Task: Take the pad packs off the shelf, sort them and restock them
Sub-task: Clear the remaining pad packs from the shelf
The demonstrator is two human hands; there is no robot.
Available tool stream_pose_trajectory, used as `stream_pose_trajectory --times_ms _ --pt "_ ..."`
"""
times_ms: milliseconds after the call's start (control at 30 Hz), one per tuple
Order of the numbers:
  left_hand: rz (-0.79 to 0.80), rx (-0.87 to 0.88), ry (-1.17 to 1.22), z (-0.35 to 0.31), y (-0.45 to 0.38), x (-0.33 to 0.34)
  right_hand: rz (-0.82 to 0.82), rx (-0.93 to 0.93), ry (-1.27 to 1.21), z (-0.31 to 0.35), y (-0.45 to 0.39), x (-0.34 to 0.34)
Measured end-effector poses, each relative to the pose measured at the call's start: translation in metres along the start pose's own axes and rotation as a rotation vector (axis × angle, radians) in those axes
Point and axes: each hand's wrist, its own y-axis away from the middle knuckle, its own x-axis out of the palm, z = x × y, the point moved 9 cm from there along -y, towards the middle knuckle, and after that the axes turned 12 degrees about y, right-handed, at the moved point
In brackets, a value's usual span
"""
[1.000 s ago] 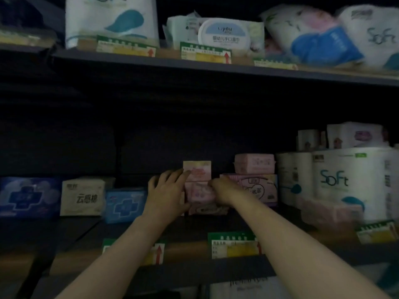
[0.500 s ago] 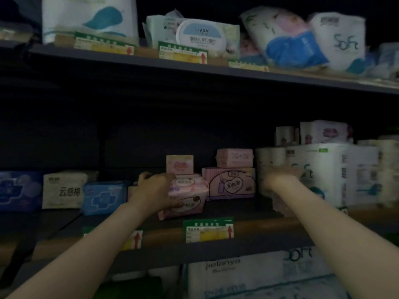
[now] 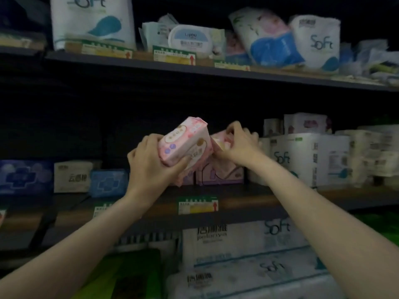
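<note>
Left hand: the left hand [image 3: 151,167] gripped a pink pad pack [image 3: 185,145], fingers curled round its lower left end, thumb under its front edge; the pack was tilted and lifted above the middle shelf [image 3: 248,201].
Right hand: the right hand [image 3: 239,145] pinched a second, smaller pink pack [image 3: 221,140] just right of the first, fingers curled over its top; that pack was largely hidden and blurred.
Pack contact: the two pink packs sat side by side, seemingly touching at their near edges.
Beneath the hands: a lilac-and-pink pad box [image 3: 220,174] stood on the middle shelf, directly below the held packs.
Left of the hands: a small blue pad pack [image 3: 109,183], a white pad pack [image 3: 72,179] and a larger blue pack [image 3: 26,176] stood in a row on the same shelf.
Right of the hands: white "Soft" tissue rolls [image 3: 306,158] filled the shelf.
Shelf edge: a green-and-yellow price tag [image 3: 197,206] sat below the held pack.
Upper shelf: a wet-wipes pack [image 3: 190,38] lay above, among tissue bags.
</note>
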Motion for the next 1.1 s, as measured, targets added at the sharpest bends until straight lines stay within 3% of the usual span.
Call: stream_pose_trajectory --times_ms 100,200,367,500,567,700,767,833,967,1100 --pt "0.044 -0.086 0.22 -0.006 0.031 -0.016 0.142 -0.086 -0.091 0.015 0.022 -0.015" --pt "0.185 -0.12 0.317 -0.012 0.077 -0.022 0.459 -0.099 -0.003 0.002 0.077 -0.001" --pt "0.681 -0.013 0.14 -0.015 0.202 0.026 1.132 -0.102 0.181 -0.043 0.212 0.091" --pt "1.054 -0.116 0.05 0.014 0.342 0.071 1.484 -0.102 0.271 -0.105 0.341 0.218" --pt "1.223 -0.232 -0.088 0.036 0.406 0.085 1.465 -0.044 0.289 -0.131 0.4 0.272" --pt "1.416 -0.373 -0.247 0.061 0.49 0.093 0.939 -0.135 0.492 -0.152 0.453 0.318" --pt "1.45 -0.456 -0.295 0.071 0.515 0.093 0.853 -0.284 0.576 -0.147 0.478 0.332" --pt "1.454 -0.508 -0.351 0.081 0.531 0.094 0.896 -0.338 0.478 -0.144 0.497 0.347" --pt "1.465 -0.568 -0.352 0.091 0.547 0.105 1.189 -0.096 0.076 -0.155 0.496 0.361" --pt "1.398 -0.693 -0.229 0.097 0.55 0.111 1.368 -0.047 0.132 -0.163 0.492 0.368"
